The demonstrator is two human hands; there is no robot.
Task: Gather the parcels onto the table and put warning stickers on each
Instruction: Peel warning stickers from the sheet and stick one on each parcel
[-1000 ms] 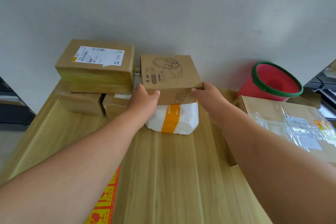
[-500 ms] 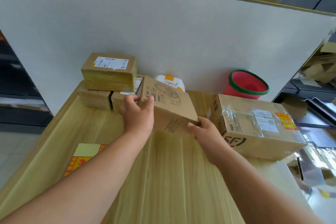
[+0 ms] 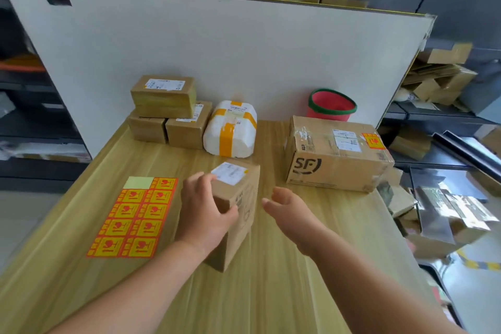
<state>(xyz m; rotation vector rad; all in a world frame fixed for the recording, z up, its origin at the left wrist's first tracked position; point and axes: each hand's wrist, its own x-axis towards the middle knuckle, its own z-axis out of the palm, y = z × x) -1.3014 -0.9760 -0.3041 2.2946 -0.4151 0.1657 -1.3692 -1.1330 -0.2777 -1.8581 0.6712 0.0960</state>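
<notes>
A brown cardboard parcel with a white label on top stands on the wooden table, near its middle. My left hand grips its left side, thumb on the front face. Just right of the parcel, my right hand hovers with relaxed fingers and holds nothing. A sheet of orange and yellow warning stickers lies flat to the left. At the back stand three stacked brown parcels and a white parcel with yellow tape. A large SF box, bearing a warning sticker, sits at the right.
A red bucket with a green rim stands behind the SF box against a white board. Shelves with several cardboard boxes lie beyond the table's right edge, and more boxes line the top behind the board.
The brown parcel came off the white parcel, moved toward me and now stands on the table. My right hand has let go of it. The view has tilted up and back.
</notes>
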